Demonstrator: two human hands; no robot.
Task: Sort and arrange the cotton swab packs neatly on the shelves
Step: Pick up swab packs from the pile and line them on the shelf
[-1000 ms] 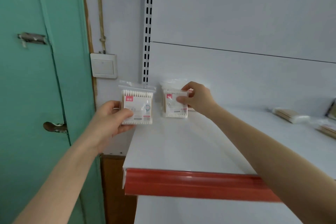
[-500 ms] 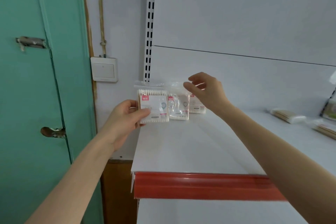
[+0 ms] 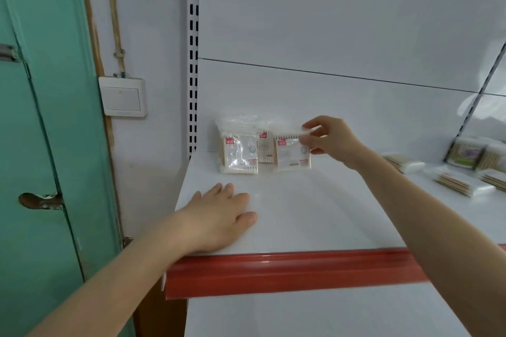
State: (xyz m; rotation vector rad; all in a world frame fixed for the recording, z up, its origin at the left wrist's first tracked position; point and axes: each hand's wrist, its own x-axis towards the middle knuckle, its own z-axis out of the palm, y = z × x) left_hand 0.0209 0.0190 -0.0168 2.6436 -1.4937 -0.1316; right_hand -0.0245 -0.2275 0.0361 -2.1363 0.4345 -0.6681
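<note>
Three clear cotton swab packs with pink labels stand at the back left of the white shelf [image 3: 315,216]. The left pack [image 3: 239,153] stands upright near the slotted upright. A second pack [image 3: 266,146] is partly hidden behind the others. My right hand [image 3: 328,141] pinches the top right corner of the third pack [image 3: 292,152], which stands upright on the shelf. My left hand [image 3: 219,216] rests flat, palm down, on the shelf near its front left corner and holds nothing.
More cotton swab packs [image 3: 460,186] lie and stand at the shelf's right end. A red price strip [image 3: 287,272] runs along the front edge, with a lower shelf [image 3: 301,317] beneath. A green door [image 3: 35,145] and a wall switch [image 3: 123,96] are to the left.
My left hand set its pack down at the back left and came back to rest flat on the shelf. My right hand took hold of the rightmost pack's top corner.
</note>
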